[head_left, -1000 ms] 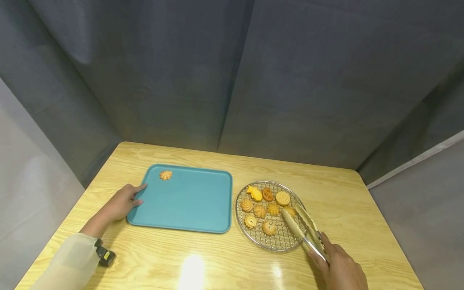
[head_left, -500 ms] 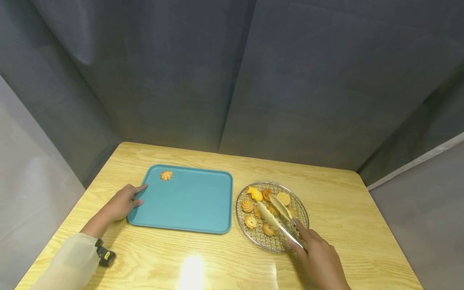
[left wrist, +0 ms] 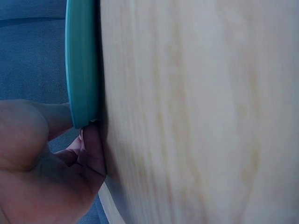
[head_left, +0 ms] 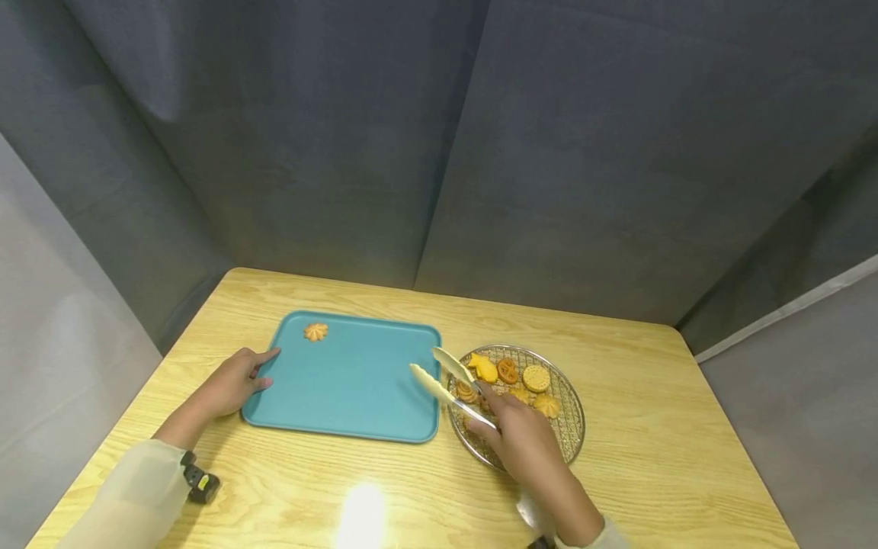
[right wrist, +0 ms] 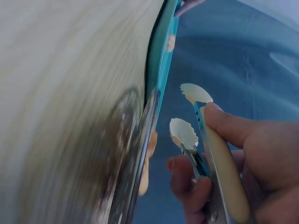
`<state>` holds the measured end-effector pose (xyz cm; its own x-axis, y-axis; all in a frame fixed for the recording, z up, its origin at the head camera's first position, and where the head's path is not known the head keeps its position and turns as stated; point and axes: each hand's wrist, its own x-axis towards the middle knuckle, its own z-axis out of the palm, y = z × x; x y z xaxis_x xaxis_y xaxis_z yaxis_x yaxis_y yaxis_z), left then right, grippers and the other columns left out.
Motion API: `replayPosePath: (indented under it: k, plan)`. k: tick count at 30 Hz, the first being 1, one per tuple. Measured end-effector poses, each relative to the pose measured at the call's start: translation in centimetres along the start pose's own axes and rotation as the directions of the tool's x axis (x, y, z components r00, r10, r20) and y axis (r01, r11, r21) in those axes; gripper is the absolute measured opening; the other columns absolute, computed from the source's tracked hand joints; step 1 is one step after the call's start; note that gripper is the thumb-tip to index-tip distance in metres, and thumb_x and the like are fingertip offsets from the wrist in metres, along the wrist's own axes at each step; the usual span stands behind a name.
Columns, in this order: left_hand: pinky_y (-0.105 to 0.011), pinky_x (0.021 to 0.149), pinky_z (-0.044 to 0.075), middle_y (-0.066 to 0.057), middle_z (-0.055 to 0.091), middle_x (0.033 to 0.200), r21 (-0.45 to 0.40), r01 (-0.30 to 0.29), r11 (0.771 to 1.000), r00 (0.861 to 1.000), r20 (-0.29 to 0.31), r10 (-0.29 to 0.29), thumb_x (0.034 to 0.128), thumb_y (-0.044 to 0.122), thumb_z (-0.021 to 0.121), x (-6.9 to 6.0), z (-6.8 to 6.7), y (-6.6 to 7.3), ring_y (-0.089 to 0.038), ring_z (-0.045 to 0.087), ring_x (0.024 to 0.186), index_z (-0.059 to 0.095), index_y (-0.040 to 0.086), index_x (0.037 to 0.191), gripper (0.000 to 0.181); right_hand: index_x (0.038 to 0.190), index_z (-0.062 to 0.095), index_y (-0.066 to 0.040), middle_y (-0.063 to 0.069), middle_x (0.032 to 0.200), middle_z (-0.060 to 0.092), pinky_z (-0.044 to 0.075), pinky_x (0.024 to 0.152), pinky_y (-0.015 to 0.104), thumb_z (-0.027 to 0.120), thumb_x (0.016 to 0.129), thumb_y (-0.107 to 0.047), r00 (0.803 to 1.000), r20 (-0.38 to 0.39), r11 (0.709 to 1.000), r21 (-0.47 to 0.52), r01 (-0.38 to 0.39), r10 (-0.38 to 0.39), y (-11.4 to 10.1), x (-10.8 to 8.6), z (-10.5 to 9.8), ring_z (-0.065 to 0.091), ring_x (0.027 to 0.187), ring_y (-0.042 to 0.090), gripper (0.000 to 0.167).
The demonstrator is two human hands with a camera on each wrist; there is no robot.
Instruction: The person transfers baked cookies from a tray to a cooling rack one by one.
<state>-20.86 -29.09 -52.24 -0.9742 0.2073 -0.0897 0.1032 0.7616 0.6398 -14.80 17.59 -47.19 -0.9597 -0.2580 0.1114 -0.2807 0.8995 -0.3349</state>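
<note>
A blue-green tray (head_left: 350,381) lies on the table with one flower-shaped cookie (head_left: 316,332) at its far left. My left hand (head_left: 233,385) grips the tray's left edge, thumb and index finger reaching over the rim; the left wrist view shows other fingers (left wrist: 91,151) curled against the edge. My right hand (head_left: 517,438) holds metal tongs (head_left: 430,383) with cream tips, spread apart and bare between, over the tray's right edge. Below that hand is a round wire rack (head_left: 566,431) with several cookies, including a yellow fish-shaped cookie (head_left: 484,367) and a pretzel-shaped cookie (head_left: 507,370); some are hidden.
The wooden table (head_left: 638,389) extends right of the rack and in front of the tray. Dark grey curtains (head_left: 384,152) hang along its back edge, with lighter panels (head_left: 62,320) at the sides.
My right hand has carried the tongs leftward from the rack's right side, across the cookies, to the tray's right edge. My left hand stays on the tray.
</note>
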Motion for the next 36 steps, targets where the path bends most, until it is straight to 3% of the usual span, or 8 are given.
replayPosePath:
  k: [4, 16, 24, 36]
  plan:
    - [-0.030, 0.065, 0.037, -0.010, 0.041, 0.091, 0.004, 0.005, 1.000, 1.000, 0.000, -0.005, 0.1002, 0.003, 0.063, 0.0, 0.0, 0.2, -0.021, 0.040, 0.079, 0.039, -0.009, 0.153, 0.059, 0.150, 0.055, -0.011, 0.017, 0.122, 0.071, 0.057, 0.080, 0.053, 0.072, 0.095, -0.046, 0.999, 0.016, 0.999, 0.003, 0.045, -0.045, -1.6, 1.7, 1.0, 0.071, 0.096, 0.035, 0.067]
    - [-0.029, 0.063, 0.035, -0.010, 0.041, 0.090, -0.004, -0.010, 1.000, 1.000, 0.000, 0.010, 0.1005, 0.002, 0.063, 0.1, -0.1, 0.3, -0.021, 0.040, 0.078, 0.039, -0.010, 0.152, 0.058, 0.153, 0.051, -0.008, 0.021, 0.132, 0.066, 0.055, 0.089, 0.054, 0.067, 0.099, -0.047, 0.985, 0.151, 0.996, 0.028, 0.083, -0.087, -6.1, 5.9, 3.3, 0.067, 0.112, 0.040, 0.069]
    - [-0.029, 0.064, 0.036, -0.010, 0.041, 0.090, 0.006, -0.002, 1.000, 1.000, 0.003, 0.002, 0.1005, 0.003, 0.063, 0.1, -0.3, 0.4, -0.021, 0.040, 0.079, 0.040, -0.010, 0.152, 0.058, 0.152, 0.053, -0.011, 0.014, 0.128, 0.068, 0.056, 0.074, 0.043, 0.066, 0.098, -0.051, 0.978, 0.184, 0.991, -0.067, 0.115, -0.101, -8.6, 8.6, 4.9, 0.070, 0.097, 0.033, 0.068]
    - [-0.030, 0.064, 0.036, -0.010, 0.041, 0.091, 0.001, 0.012, 1.000, 1.000, 0.016, -0.012, 0.1009, 0.003, 0.063, 0.1, -0.3, 0.2, -0.022, 0.040, 0.079, 0.038, -0.010, 0.153, 0.059, 0.155, 0.049, -0.014, 0.011, 0.131, 0.067, 0.057, 0.080, 0.043, 0.064, 0.097, -0.055, 0.973, 0.211, 0.984, -0.127, 0.124, -0.095, -12.1, 12.6, 7.1, 0.069, 0.103, 0.031, 0.073]
